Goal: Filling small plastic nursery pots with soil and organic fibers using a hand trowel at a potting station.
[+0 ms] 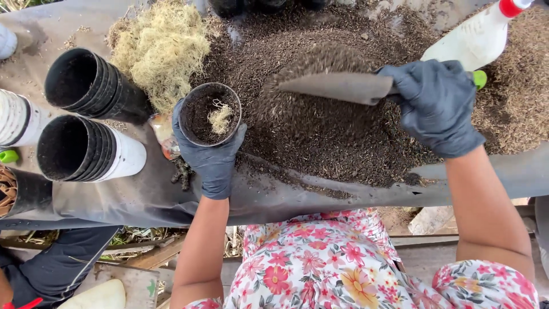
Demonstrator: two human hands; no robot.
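My left hand (210, 154), in a dark glove, grips a small black pot (209, 113) from below. The pot is partly filled with dark soil and holds a tuft of pale moss. My right hand (437, 106), also gloved, holds the handle of a grey trowel (337, 87) heaped with dark soil. The trowel hangs level over the big soil pile (331, 137), just right of the pot's rim.
A clump of dry yellowish moss (160, 48) lies at the back left. Two stacks of black and white pots (86, 86) (83, 147) lie on their sides on the grey sheet (143, 194). A white spray bottle (477, 37) lies at the back right.
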